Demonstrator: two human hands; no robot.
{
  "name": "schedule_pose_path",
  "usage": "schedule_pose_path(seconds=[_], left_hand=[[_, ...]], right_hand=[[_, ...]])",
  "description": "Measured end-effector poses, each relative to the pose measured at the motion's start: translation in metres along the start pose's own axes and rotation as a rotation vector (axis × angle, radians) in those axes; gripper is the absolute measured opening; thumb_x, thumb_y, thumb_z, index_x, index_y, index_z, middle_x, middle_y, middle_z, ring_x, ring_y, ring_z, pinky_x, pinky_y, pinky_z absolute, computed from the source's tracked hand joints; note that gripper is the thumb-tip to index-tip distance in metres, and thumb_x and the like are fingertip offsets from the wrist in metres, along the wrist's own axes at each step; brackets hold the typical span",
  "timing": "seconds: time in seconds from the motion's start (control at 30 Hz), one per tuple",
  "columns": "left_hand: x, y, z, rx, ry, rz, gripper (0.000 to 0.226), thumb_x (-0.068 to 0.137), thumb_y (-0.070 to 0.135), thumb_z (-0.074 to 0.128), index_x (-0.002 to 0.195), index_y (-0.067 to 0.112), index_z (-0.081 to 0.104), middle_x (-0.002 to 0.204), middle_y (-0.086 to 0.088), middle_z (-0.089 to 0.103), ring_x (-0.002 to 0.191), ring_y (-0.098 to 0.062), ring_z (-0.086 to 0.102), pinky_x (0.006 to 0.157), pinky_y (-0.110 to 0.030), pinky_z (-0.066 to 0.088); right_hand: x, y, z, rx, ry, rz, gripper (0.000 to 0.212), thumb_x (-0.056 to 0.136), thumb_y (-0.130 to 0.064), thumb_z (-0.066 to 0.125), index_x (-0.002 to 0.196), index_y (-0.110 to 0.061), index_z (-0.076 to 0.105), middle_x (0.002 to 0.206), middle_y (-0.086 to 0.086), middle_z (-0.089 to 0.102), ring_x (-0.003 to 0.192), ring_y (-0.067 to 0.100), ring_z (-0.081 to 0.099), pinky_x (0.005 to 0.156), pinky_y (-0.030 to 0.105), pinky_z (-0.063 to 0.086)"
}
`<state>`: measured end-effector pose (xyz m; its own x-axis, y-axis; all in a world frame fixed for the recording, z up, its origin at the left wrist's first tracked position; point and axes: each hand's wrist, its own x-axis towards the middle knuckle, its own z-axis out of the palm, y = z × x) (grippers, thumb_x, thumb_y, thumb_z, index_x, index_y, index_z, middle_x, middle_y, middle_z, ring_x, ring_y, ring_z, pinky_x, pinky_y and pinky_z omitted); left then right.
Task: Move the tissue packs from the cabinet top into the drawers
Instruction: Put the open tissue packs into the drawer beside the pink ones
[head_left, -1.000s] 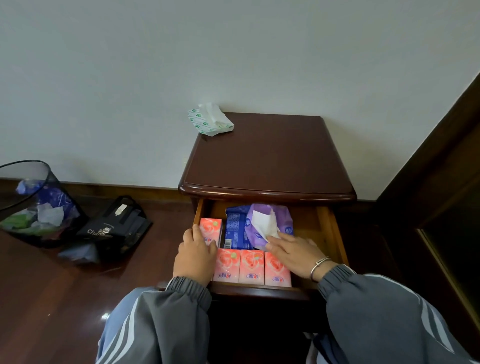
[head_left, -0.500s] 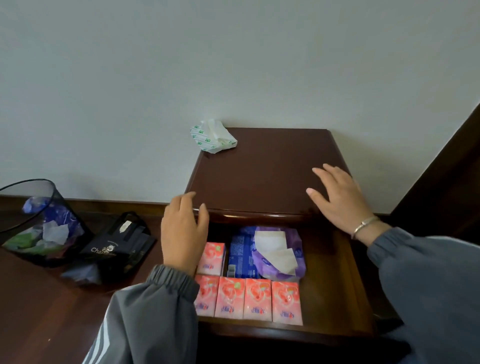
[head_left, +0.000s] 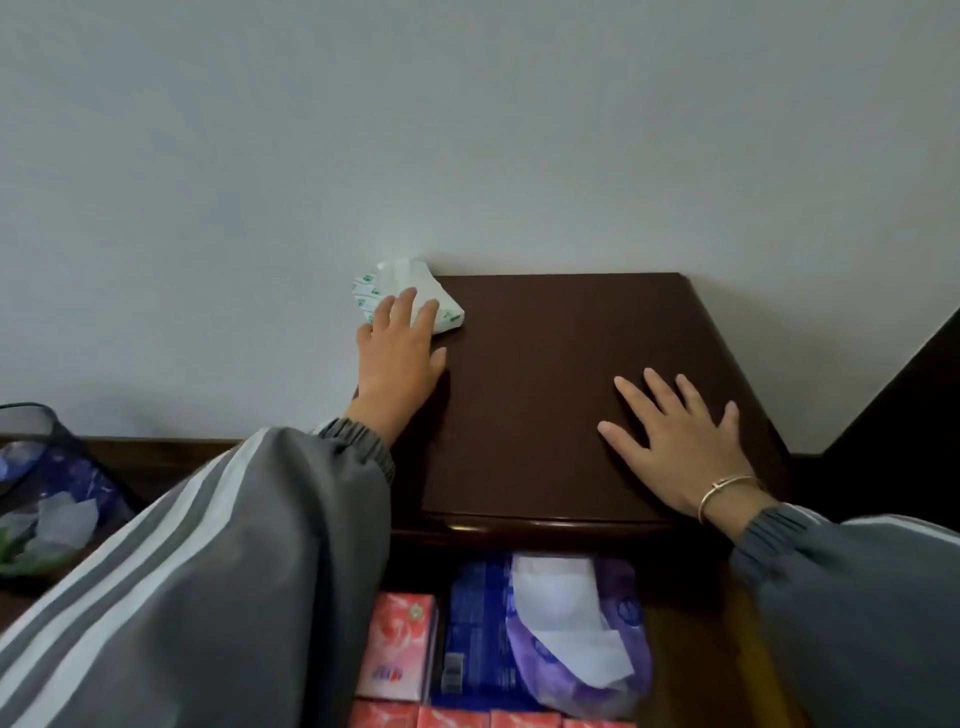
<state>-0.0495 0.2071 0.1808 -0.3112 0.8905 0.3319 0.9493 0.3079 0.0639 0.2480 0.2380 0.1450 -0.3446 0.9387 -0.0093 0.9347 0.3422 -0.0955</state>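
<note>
A white-and-green tissue pack (head_left: 439, 304) lies at the back left corner of the dark wooden cabinet top (head_left: 561, 332), against the wall. My left hand (head_left: 397, 353) reaches over it, fingers spread and resting on the pack, not closed around it. My right hand (head_left: 675, 441) lies flat and open on the cabinet top, right of centre. Below the front edge the open drawer (head_left: 696, 654) holds pink packs (head_left: 402, 649), a blue pack (head_left: 478, 623) and a purple pack (head_left: 587, 644) with a white tissue sticking out.
A dark bin (head_left: 47, 483) with crumpled paper and blue plastic stands on the floor at the left. A dark wooden panel (head_left: 904, 395) rises to the right of the cabinet. The white wall is directly behind.
Both hands left the drawer and rose to the cabinet top. My left hand moved back and onto the white-and-green pack; my right hand settled flat on the top. The view came closer.
</note>
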Motion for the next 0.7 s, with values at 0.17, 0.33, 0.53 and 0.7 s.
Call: schedule_pose_path(seconds=[0.17, 0.33, 0.53, 0.7], left_hand=[[0.036, -0.005, 0.018, 0.027, -0.171, -0.074, 0.040, 0.095, 0.031, 0.045, 0.131, 0.012, 0.043, 0.144, -0.012, 0.035, 0.133, -0.039, 0.031, 0.100, -0.050, 0.037], [0.038, -0.006, 0.017, 0.111, -0.160, -0.035, 0.020, 0.097, 0.011, 0.040, 0.114, 0.005, 0.047, 0.106, -0.019, 0.060, 0.095, -0.039, 0.059, 0.069, -0.041, 0.041], [-0.004, 0.002, -0.009, 0.106, -0.024, -0.027, 0.014, 0.093, 0.005, 0.038, 0.102, 0.007, 0.050, 0.090, -0.017, 0.064, 0.075, -0.036, 0.059, 0.058, -0.036, 0.035], [-0.079, 0.053, -0.058, -0.119, 0.203, 0.078, 0.009, 0.094, 0.014, 0.044, 0.091, 0.012, 0.052, 0.083, -0.010, 0.065, 0.067, -0.035, 0.061, 0.052, -0.033, 0.036]], right_hand=[[-0.001, -0.001, 0.000, 0.042, 0.025, -0.003, 0.072, 0.078, -0.076, 0.010, 0.144, -0.049, 0.008, 0.158, -0.013, 0.006, 0.147, 0.019, 0.000, 0.112, 0.061, 0.005], [-0.001, -0.001, 0.001, 0.078, 0.057, -0.003, 0.073, 0.075, -0.077, 0.011, 0.143, -0.049, 0.013, 0.158, -0.012, 0.010, 0.146, 0.020, 0.002, 0.111, 0.061, 0.003], [0.000, -0.001, -0.002, 0.166, 0.087, 0.003, 0.066, 0.083, -0.070, 0.023, 0.141, -0.039, 0.030, 0.155, -0.007, 0.023, 0.145, 0.020, 0.010, 0.112, 0.059, 0.004], [-0.028, -0.006, -0.020, 0.493, 0.440, -0.086, 0.024, 0.092, -0.031, 0.053, 0.104, -0.019, 0.070, 0.115, 0.000, 0.066, 0.118, 0.024, 0.053, 0.106, 0.044, 0.031]])
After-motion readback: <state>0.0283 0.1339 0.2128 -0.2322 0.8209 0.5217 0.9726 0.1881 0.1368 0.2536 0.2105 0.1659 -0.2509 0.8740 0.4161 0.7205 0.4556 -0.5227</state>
